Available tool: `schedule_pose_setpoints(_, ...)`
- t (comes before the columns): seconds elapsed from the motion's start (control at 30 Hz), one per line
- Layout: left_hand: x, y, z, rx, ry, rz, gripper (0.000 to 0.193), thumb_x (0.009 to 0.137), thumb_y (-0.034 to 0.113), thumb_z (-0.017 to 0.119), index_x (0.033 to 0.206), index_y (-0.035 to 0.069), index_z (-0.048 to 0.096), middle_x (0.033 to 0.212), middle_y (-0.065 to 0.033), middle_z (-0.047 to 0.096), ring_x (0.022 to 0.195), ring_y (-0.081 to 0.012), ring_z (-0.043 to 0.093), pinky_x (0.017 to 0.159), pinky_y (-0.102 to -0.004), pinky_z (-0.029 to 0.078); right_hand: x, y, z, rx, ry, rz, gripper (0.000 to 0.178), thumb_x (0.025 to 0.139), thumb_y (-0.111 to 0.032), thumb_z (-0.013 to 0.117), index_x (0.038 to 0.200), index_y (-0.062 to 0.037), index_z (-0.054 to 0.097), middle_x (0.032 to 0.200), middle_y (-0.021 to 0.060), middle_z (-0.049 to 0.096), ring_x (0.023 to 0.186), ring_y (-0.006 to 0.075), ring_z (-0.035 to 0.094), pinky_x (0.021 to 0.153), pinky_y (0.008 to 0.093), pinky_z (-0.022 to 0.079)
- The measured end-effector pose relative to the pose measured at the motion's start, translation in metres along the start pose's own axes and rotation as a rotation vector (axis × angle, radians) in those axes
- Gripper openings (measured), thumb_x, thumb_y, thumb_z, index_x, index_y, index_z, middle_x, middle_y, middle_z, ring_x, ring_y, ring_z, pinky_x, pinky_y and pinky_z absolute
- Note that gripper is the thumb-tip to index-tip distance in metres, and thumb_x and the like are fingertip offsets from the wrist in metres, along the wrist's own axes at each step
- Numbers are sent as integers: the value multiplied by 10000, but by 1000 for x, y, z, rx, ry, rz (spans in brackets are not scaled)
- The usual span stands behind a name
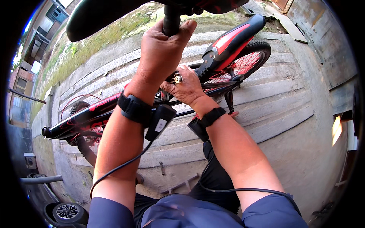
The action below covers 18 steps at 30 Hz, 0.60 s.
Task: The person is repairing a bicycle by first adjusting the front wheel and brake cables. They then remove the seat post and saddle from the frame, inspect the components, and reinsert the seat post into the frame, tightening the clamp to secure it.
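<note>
My left hand (161, 51) is closed around the black seat post (172, 21), just under the black bicycle saddle (110, 15) at the top of the view. Lower down, my right hand (185, 86) wraps the top of the bike's seat tube, where a shiny seat clamp bolt (177, 79) shows beside the thumb. Its fingertips are partly hidden behind the tube. The black and red bicycle frame (95, 110) runs leftward to an open head tube (45, 132) with no handlebar in it. My left wrist hides part of the frame's middle.
To the right is the rear wheel (247, 62) with red spokes under a red and black mudguard (237, 38). The front wheel (87, 152) lies partly behind the frame. A small tool (162, 168) and a metal bracket (180, 187) rest on the concrete. A parked car (57, 205) stands lower left.
</note>
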<state>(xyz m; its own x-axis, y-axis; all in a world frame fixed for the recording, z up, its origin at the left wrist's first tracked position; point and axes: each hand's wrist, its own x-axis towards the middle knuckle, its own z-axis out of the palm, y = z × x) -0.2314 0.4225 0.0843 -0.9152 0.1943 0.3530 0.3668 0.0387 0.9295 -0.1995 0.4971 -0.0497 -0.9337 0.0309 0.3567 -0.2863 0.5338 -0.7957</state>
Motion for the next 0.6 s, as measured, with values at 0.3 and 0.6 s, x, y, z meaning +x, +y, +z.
schedule_pose_setpoints(0.3, 20, 2, -31, -145, -518, -89, 261, 963, 252, 687, 813, 105, 533, 571, 48, 420, 481, -64, 411, 472, -249, 328, 2, -4, -2, 0, -31, -1, 598, 738, -673, 746, 935, -109, 704, 1006, 143, 654, 1027, 348, 582, 944, 445, 453)
schedule_pose_setpoints(0.6, 26, 4, -35, -212, -570, -56, 309, 925, 312, 734, 779, 88, 579, 570, 32, 448, 498, -84, 429, 514, -262, 361, -1, -9, -4, -7, -25, 33, 573, 745, -651, 752, 922, -108, 701, 991, 147, 653, 1021, 347, 580, 942, 443, 453)
